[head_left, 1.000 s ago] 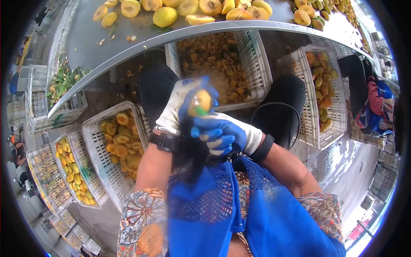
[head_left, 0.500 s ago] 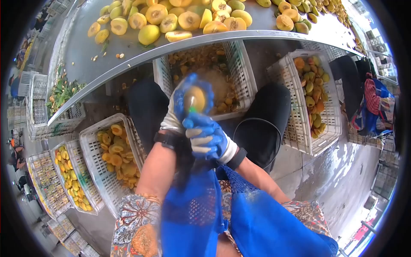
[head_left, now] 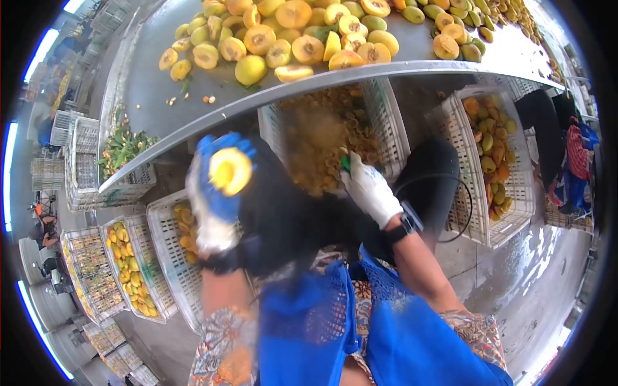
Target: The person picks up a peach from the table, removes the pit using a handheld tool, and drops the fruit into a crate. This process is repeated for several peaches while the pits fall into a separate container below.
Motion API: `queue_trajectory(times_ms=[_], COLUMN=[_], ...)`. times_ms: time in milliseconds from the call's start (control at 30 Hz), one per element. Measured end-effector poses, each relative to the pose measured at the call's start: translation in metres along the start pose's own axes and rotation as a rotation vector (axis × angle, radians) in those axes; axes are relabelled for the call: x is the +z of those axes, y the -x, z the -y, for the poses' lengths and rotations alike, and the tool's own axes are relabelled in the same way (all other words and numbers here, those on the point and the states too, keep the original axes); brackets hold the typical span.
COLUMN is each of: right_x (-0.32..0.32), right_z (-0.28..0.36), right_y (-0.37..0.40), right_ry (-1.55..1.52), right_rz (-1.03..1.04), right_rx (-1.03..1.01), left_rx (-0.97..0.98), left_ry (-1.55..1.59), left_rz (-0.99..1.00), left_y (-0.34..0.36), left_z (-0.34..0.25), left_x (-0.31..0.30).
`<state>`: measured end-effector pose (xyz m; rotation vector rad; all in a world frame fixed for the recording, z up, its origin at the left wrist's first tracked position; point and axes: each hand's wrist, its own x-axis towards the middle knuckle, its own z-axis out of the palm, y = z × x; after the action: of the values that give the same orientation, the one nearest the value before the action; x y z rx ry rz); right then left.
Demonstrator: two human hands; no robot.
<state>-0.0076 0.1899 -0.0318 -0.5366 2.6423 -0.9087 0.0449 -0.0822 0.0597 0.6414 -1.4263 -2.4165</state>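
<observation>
My left hand (head_left: 219, 193), in a blue-and-white glove, is closed around a cut yellow peach (head_left: 230, 171). Its hollowed, pale orange face points up, and the hand is above the left knee, near the crate of peach halves (head_left: 185, 226). My right hand (head_left: 372, 192) shows the white back of its glove. Its fingers are wrapped round a tool with a green handle (head_left: 346, 163); the working end cannot be made out. Below that hand, between the knees, stands a crate (head_left: 384, 122) with peach scraps and pits in it.
A metal table (head_left: 154, 116) ahead carries many peaches, whole and halved, behind its raised edge. Another crate of peaches (head_left: 490, 154) stands to the right. Farther left are crates of yellow fruit (head_left: 131, 270) and one with leaves (head_left: 125, 148). A person in a red checked sleeve (head_left: 577, 151) is at far right.
My hands were together over the scrap crate, the tool against the peach. They have parted: the left swung leftward with the peach, the right moved rightward with the tool. The view shifted a little.
</observation>
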Motion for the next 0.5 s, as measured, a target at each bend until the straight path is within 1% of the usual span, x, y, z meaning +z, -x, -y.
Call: queue_trajectory(times_ms=[33, 67, 100, 133, 167, 200, 233, 267, 300, 333, 367, 400, 433, 467, 500], right_x=[0.002, 0.005, 0.001, 0.003, 0.008, 0.014, 0.023, 0.020, 0.015, 0.012, 0.014, -0.001, -0.028, -0.045, -0.047], right_z=[-0.002, -0.002, 0.005, 0.002, -0.007, -0.017, -0.027, -0.022, -0.014, -0.007, -0.004, 0.010, 0.033, 0.047, 0.049], right_y=[0.003, 0.006, 0.007, 0.006, 0.007, 0.009, 0.011, 0.010, 0.008, 0.009, 0.012, 0.008, 0.002, -0.001, 0.000], right_ry=[-0.024, -0.050, -0.083, 0.001, 0.084, 0.168, 0.191, 0.162, 0.134, 0.105, 0.054, -0.078, -0.210, -0.341, -0.454], right_rz=[-0.042, -0.082, -0.085, 0.025, 0.139, 0.249, 0.307, 0.288, 0.269, 0.253, 0.034, 0.106, 0.177, 0.245, 0.237], right_rx=[-0.012, -0.019, -0.005, 0.030, 0.068, 0.108, 0.107, 0.094, 0.080, 0.067, -0.018, 0.115, 0.247, 0.378, 0.453], left_rx=[0.084, 0.246, 0.347, 0.327, 0.266, 0.167, 0.348, 0.529, 0.527, 0.447, 0.440, 0.401, 0.399, 0.599, 0.599], left_ry=[-0.101, -0.147, -0.347, -0.487, -0.503, -0.959, -1.111, -1.258, -1.270, -0.815, -0.829, -0.786, -0.939, -1.294, -1.574], left_rz=[-0.064, -0.078, -0.226, -0.371, -0.479, -0.611, -0.608, -0.602, -0.591, -0.479, -0.401, -0.306, -0.212, -0.160, -0.152], left_y=[0.013, 0.022, 0.033, 0.040, 0.040, 0.039, 0.022, 0.010, 0.007, -0.002, -0.016, -0.030, -0.047, -0.072, -0.086], left_z=[-0.021, -0.033, -0.046, -0.057, -0.061, -0.069, -0.061, -0.052, -0.061, -0.064, -0.064, -0.063, -0.065, -0.060, -0.062], left_x=[-0.017, -0.039, -0.056, -0.086, -0.128, -0.158, -0.188, -0.208, -0.150, -0.092, -0.057, -0.021, 0.009, 0.023, 0.052])
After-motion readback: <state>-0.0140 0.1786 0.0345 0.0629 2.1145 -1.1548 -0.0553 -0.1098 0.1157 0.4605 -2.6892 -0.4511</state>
